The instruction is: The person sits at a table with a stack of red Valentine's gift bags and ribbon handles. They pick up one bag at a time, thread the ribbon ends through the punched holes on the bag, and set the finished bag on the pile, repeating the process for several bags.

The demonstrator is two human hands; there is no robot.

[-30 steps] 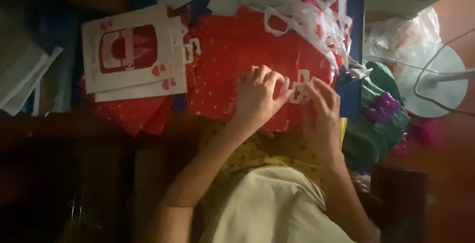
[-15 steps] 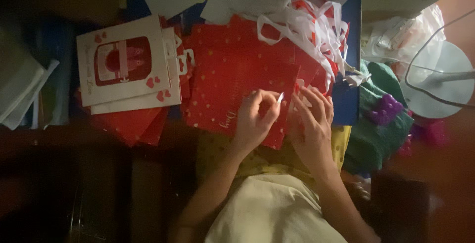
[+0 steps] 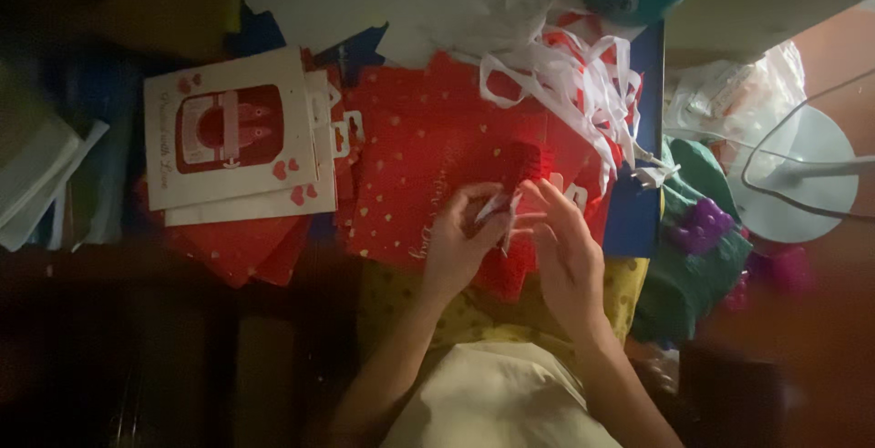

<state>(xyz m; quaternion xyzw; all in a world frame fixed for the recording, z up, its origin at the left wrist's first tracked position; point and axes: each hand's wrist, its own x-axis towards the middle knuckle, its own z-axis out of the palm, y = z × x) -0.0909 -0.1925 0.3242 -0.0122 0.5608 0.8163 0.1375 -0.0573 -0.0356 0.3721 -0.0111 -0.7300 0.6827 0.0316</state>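
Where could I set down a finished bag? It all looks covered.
Barest patch: red sheet between the white cards and left hand. Crowded: white ribbons above the right hand, green cloth at right.

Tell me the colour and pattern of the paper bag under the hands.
Red paper bag scattered with small pale hearts or dots; head view, the only one.
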